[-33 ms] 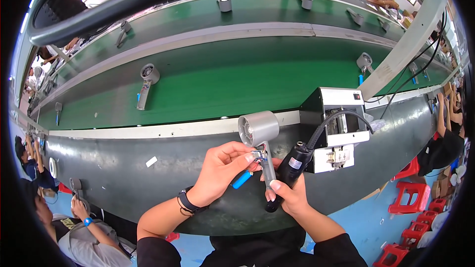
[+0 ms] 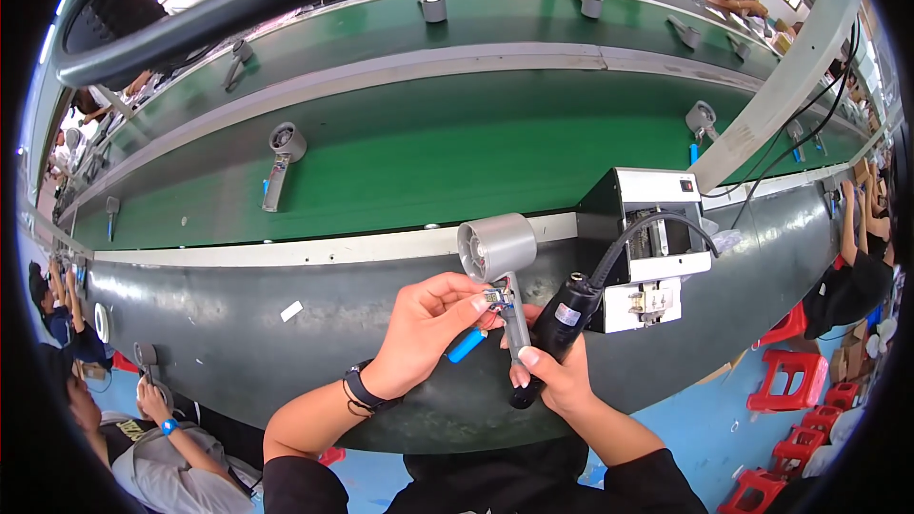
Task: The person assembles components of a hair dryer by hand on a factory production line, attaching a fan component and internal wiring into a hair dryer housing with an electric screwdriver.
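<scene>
My left hand (image 2: 424, 324) pinches the top of the handle of a grey hair-dryer-shaped unit (image 2: 495, 247), whose round head points up over the dark bench edge. A blue piece (image 2: 466, 345) sticks out under my left fingers. My right hand (image 2: 557, 376) grips a black electric screwdriver (image 2: 564, 319) tilted toward the handle, and its thumb rests against the lower handle. A black cable runs from the tool up to the right.
A green conveyor belt (image 2: 428, 162) runs behind and carries more grey units (image 2: 284, 145) (image 2: 701, 118). A metal-fronted box (image 2: 647, 228) stands to the right of my hands. Red stools (image 2: 785, 390) stand on the blue floor. Other people work at lower left (image 2: 143, 428) and right (image 2: 857, 266).
</scene>
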A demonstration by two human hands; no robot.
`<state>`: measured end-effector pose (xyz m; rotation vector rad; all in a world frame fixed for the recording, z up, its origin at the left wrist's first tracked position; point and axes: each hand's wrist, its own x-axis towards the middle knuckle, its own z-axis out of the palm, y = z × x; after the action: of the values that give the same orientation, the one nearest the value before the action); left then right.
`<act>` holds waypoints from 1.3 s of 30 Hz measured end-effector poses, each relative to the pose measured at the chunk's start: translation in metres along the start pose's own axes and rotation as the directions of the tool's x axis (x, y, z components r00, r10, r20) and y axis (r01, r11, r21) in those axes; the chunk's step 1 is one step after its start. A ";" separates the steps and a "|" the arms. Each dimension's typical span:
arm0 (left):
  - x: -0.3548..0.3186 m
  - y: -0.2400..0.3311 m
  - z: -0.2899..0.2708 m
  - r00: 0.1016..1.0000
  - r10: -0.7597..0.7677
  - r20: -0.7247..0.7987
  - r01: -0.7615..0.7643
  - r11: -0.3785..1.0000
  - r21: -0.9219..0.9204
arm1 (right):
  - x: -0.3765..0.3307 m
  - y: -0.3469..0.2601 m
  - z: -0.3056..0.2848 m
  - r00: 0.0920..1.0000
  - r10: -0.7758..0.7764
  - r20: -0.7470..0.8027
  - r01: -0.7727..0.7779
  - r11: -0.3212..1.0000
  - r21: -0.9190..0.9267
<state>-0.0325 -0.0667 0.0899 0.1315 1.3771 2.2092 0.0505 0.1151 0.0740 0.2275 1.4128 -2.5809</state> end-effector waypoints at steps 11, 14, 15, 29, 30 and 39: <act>-0.001 -0.003 0.004 0.999 -0.012 -0.048 0.010 0.999 -0.036 | -0.001 0.003 0.002 1.000 -0.010 -0.009 0.010 0.999 -0.032; 0.000 -0.001 0.003 0.997 -0.065 -0.040 0.063 0.996 -0.063 | -0.002 0.003 0.001 1.000 -0.014 -0.007 0.014 0.999 -0.040; 0.000 -0.002 0.004 0.997 -0.062 -0.039 0.059 0.996 -0.062 | -0.002 0.003 0.001 1.000 -0.013 -0.008 0.013 0.999 -0.041; 0.006 -0.003 0.009 1.000 -0.011 0.024 0.012 0.999 -0.044 | 0.000 0.002 0.000 0.997 0.036 0.070 -0.039 0.998 0.043; 0.007 -0.008 0.004 0.996 -0.040 0.079 0.042 0.999 -0.029 | 0.001 0.002 -0.001 0.997 0.038 0.072 -0.041 0.998 0.044; 0.007 -0.006 -0.001 0.999 0.042 -0.034 -0.040 0.998 0.045 | 0.001 0.006 -0.002 0.998 -0.027 -0.057 0.035 0.989 0.147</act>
<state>-0.0364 -0.0626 0.0829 0.1389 1.4551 2.2249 0.0514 0.1136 0.0677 0.3018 1.2523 -2.7271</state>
